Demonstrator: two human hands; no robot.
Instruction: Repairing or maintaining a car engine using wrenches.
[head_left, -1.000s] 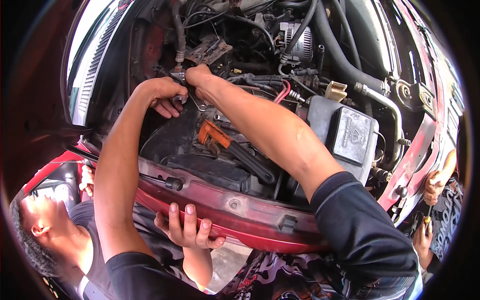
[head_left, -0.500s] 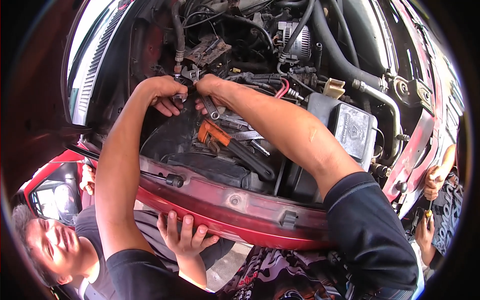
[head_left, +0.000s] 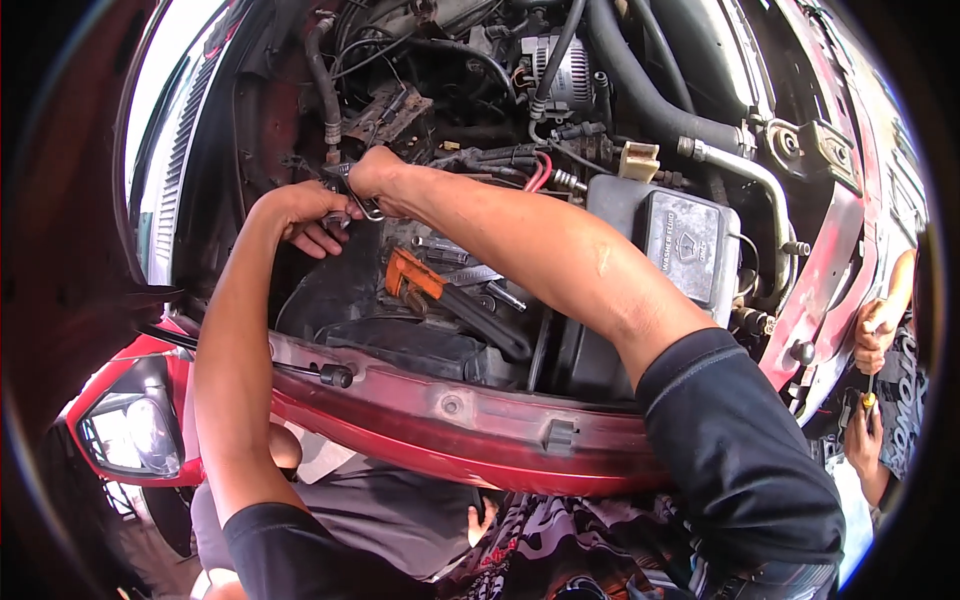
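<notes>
In the engine bay, my left hand (head_left: 310, 215) has curled fingers round a silver wrench (head_left: 338, 218). Just right of it, my right hand (head_left: 378, 175) grips an adjustable wrench (head_left: 345, 172), partly hidden by the hand, with a ring end showing below. Both tools are close under a metal fitting on a hose (head_left: 332, 140); whether they touch it I cannot tell. Below my hands, an orange-and-black pipe wrench (head_left: 420, 285) lies among silver tools (head_left: 470, 275).
A washer fluid tank (head_left: 685, 250), an alternator (head_left: 560, 75) and hoses fill the right side. The red fender edge (head_left: 505, 450) crosses below my arms, near a side mirror (head_left: 140, 425). A co-worker (head_left: 370, 520) is low beneath; another person's hands (head_left: 870, 340) hold a yellow-handled screwdriver (head_left: 868, 400) at right.
The co-worker's hand has left the fender and their head has dropped mostly out of sight. The view has shifted a little, while my hands stay at the fitting with the wrenches.
</notes>
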